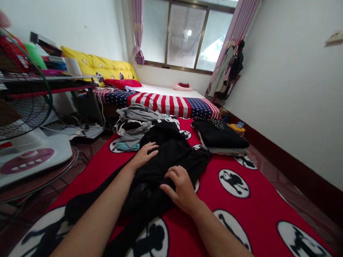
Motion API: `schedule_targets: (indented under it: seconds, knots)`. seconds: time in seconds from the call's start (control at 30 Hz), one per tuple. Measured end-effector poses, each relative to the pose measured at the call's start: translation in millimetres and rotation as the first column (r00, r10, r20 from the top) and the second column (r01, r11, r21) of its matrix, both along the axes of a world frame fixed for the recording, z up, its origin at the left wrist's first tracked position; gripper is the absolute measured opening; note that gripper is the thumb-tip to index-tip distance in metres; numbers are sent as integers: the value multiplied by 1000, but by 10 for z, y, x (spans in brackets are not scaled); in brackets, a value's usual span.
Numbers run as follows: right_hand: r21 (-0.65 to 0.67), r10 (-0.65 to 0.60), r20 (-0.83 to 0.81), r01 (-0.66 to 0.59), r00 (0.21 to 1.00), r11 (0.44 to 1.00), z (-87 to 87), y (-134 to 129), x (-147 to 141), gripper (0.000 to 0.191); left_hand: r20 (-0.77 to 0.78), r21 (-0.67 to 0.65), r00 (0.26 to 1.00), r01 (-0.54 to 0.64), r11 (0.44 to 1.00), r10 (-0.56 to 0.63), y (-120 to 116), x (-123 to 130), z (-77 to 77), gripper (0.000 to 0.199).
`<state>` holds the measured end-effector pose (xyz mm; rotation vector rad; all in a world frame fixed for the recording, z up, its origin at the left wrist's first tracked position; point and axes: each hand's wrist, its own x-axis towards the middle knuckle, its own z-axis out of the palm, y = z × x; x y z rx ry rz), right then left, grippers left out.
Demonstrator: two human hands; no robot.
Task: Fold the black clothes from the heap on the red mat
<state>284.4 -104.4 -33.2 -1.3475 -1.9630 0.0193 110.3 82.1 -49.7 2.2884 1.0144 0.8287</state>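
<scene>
A black garment (171,150) lies spread and wrinkled on the red blanket (203,221) in front of me. Long narrow parts of it, sleeves or legs, stretch towards me; which they are I cannot tell. My left hand (145,155) rests on its left side, palm down with fingers spread. Lower and to the right, my right hand (182,187) touches the cloth, its fingers slightly bent and the thumb apart. Beyond my left hand is a loose heap of grey clothes (136,119). Folded black clothes (219,134) are stacked at the right.
A fan (34,153) stands at the left beside a cluttered desk (77,77). Across the far end is a bed with a striped, starred cover (166,102). Clothes (227,69) hang by the right wall. A yellow stool (237,128) stands past the folded stack.
</scene>
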Motion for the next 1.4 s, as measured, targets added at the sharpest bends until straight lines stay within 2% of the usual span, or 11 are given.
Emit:
schedule_targets:
  seconds: [0.17,0.27,0.43,0.5,0.67,0.77,0.83,1.1,1.23,1.3,1.4]
  knots:
    - [-71,56,368,-32,928,997,-105,-352,516,42,26,52,1000,-15,999,13,3,-4,-20,51]
    - [-245,-41,479,179,877,953,13,-593,1161,48,50,93,996,-82,992,78,-14,3,-42,44]
    - [-309,-406,682,743,608,594,277,-658,1962,32,58,158,983,-182,971,175,-124,78,-38,39]
    - [-176,-481,671,751,565,636,336,-522,1961,20,28,177,985,-175,968,173,-181,118,-27,37]
    - [-29,-466,405,521,787,853,273,104,1374,19,-69,212,983,-154,965,172,-296,170,-34,35]
    - [-38,-469,459,544,755,838,147,450,1049,58,-120,219,978,-140,966,169,-341,163,-40,41]
    - [-83,-457,528,579,716,811,87,566,936,57,-147,219,976,-127,967,162,-361,153,-27,42]
    - [-325,-153,590,407,793,854,342,-101,1106,10,-220,189,974,97,977,-54,-746,113,125,21]
    - [-655,84,430,247,899,714,590,-483,1384,12,-240,185,924,343,921,-296,-1159,132,179,15]
    - [-661,18,316,207,949,721,651,-434,1474,16,-243,197,904,400,895,-351,-1281,152,193,14]
    - [-435,-241,72,248,968,866,604,-71,1432,34,-243,206,901,411,888,-361,-1327,180,190,13]
